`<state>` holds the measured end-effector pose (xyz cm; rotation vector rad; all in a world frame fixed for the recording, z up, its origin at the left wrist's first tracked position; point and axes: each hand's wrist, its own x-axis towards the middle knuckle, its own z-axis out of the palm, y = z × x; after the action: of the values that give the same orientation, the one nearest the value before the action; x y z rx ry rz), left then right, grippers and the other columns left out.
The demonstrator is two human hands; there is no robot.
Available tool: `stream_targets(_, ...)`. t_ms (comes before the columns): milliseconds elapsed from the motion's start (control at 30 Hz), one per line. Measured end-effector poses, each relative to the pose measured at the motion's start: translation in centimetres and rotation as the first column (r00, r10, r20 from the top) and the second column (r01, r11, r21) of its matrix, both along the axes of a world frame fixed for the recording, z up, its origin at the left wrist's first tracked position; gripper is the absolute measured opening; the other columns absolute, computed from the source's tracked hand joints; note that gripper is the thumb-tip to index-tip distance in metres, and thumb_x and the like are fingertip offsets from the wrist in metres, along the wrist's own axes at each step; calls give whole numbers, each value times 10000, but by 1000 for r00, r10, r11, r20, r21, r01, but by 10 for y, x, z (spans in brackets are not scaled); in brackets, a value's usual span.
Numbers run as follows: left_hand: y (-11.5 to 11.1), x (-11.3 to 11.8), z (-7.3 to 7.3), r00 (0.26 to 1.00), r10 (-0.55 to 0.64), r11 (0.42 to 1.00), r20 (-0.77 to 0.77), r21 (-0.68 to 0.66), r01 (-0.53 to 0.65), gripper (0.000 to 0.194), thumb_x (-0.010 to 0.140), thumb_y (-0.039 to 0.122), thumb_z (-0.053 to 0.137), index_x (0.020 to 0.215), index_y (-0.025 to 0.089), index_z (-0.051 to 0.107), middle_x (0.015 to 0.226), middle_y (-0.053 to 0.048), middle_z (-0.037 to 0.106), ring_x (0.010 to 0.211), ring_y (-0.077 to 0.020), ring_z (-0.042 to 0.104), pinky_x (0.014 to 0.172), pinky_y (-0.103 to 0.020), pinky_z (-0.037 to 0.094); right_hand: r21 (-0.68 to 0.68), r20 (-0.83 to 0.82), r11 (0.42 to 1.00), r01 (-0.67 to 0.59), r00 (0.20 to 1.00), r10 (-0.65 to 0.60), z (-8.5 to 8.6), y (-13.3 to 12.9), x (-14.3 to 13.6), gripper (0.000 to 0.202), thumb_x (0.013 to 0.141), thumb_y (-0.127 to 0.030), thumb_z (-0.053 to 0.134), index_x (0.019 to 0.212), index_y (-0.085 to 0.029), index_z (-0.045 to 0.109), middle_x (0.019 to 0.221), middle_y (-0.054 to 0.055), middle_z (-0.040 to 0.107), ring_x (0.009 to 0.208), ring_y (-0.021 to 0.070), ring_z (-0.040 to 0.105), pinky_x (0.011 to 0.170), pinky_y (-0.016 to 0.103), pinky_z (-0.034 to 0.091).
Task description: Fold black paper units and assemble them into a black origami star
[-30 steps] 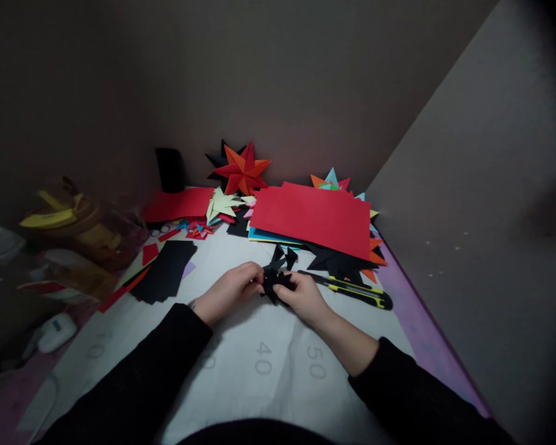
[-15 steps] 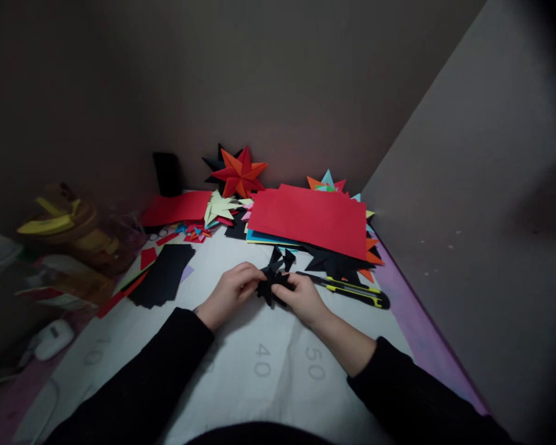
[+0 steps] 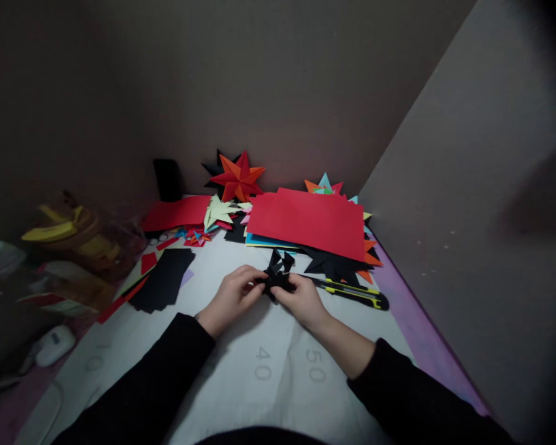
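Note:
Between my two hands is a small black folded-paper piece [image 3: 275, 283] with several pointed tips. My left hand [image 3: 235, 293] pinches its left side between thumb and fingers. On the opposite side, my right hand [image 3: 302, 298] grips it, with the thumb on the near face. Just beyond the fingers, two small black folded points [image 3: 280, 259] stick up; whether they belong to the held piece I cannot tell. A black and yellow utility knife [image 3: 354, 294] lies right of my right hand.
Red paper sheets [image 3: 308, 221] lie stacked at the back. Black paper strips [image 3: 162, 281] are at the left. A red and orange paper star [image 3: 238, 176] leans on the wall, near a dark phone-like slab [image 3: 167, 179]. A white case [image 3: 55, 345] sits at the left edge.
The black paper piece has turned slightly in my fingers, and my left thumb has shifted along its near side. The view has tilted a little; the other things lie unmoved.

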<state>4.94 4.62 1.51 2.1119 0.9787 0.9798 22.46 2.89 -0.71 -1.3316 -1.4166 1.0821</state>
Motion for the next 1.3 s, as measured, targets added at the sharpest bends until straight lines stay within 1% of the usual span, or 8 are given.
stream_targets(200, -5, 6, 1, 998, 46, 992, 44, -121, -41, 101, 785, 203, 563, 878, 166, 576, 863, -39, 555, 767, -129, 548, 592, -223, 479, 164, 124, 986, 8, 992, -29, -4, 1, 1, 151, 691, -205, 566, 801, -160, 660, 821, 52, 672, 790, 191, 605, 731, 299, 468)
stream_targets(367, -5, 7, 1, 999, 46, 995, -6, -84, -46, 81, 805, 214, 545, 803, 159, 605, 837, -39, 536, 738, -124, 529, 624, -235, 446, 198, 132, 980, 1, 991, -27, -2, -1, 1, 129, 688, -192, 572, 784, -170, 656, 807, 49, 664, 770, 184, 605, 723, 289, 467)
stream_targets(567, -4, 8, 2, 990, 76, 993, -121, -77, -85, 265, 856, 276, 469, 635, 153, 548, 666, -6, 490, 639, -115, 483, 605, -246, 393, 59, 33, 997, -51, 998, 49, 3, -2, -1, 137, 685, -198, 575, 780, -144, 658, 762, 40, 662, 719, 171, 595, 670, 268, 461)
stream_targets(733, -2, 2, -4, 989, 150, 977, -8, -153, -149, 140, 811, 287, 544, 744, 165, 549, 748, -18, 539, 671, -121, 505, 587, -232, 400, -161, -93, 981, -110, 991, 96, 5, -1, -2, 101, 679, -207, 571, 727, -137, 625, 595, -3, 605, 535, 126, 521, 505, 227, 409)
stream_targets(900, -31, 2, -20, 990, 143, 948, 21, -289, -131, 175, 806, 276, 544, 667, 168, 541, 676, -20, 544, 621, -124, 504, 547, -228, 389, -170, 57, 981, -98, 992, 109, -6, -29, 0, 42, 652, -150, 555, 620, -152, 583, 587, -8, 568, 570, 121, 505, 513, 213, 377)
stream_targets(1000, -40, 4, -21, 984, 178, 909, 22, -387, -156, 181, 802, 272, 540, 658, 163, 545, 684, -25, 557, 641, -128, 520, 566, -227, 395, -184, 110, 978, -103, 986, 125, -10, -38, 0, 76, 638, -140, 562, 563, -153, 558, 574, -9, 552, 568, 117, 498, 511, 209, 363)
stream_targets(1167, -14, 5, -7, 963, 236, 885, 130, -437, -158, 139, 765, 274, 564, 704, 149, 561, 675, -6, 557, 617, -113, 511, 569, -217, 409, -132, -50, 985, -110, 993, 104, -6, -12, 0, 100, 680, -229, 592, 692, -135, 626, 603, 8, 605, 554, 121, 519, 522, 223, 396)
stream_targets(1300, -7, 6, -7, 951, 227, 927, 212, -346, -144, 113, 741, 252, 592, 792, 153, 570, 733, -5, 566, 669, -117, 536, 585, -214, 438, -129, -186, 987, -93, 980, 68, -4, -3, -2, 164, 666, -266, 621, 743, -122, 635, 599, 13, 613, 506, 112, 504, 497, 232, 403)
